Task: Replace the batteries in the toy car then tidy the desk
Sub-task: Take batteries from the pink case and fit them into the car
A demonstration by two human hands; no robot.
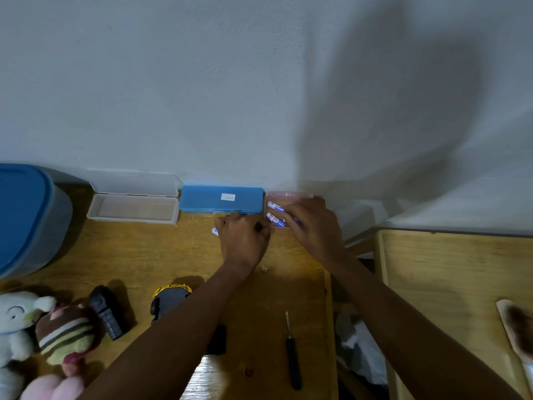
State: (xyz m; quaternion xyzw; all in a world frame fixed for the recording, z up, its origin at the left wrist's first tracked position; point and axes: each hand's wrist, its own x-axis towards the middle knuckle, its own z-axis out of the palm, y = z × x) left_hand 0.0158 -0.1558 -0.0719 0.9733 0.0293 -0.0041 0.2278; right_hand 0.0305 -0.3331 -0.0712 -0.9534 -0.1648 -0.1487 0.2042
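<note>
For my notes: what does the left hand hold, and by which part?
The left hand seems to grip a battery round its body; one end shows.

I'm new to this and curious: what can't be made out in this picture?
Head view only.
The battery is mostly hidden inside the left hand.
The right hand covers much of the pink box; what it holds is unclear.
The left forearm hides part of the toy car.
The blue case label is too small to read.

Blue case (221, 202), blue-and-white batteries (276, 207), yellow-edged black toy car (170, 298), brown-striped plush (67, 336).
</note>
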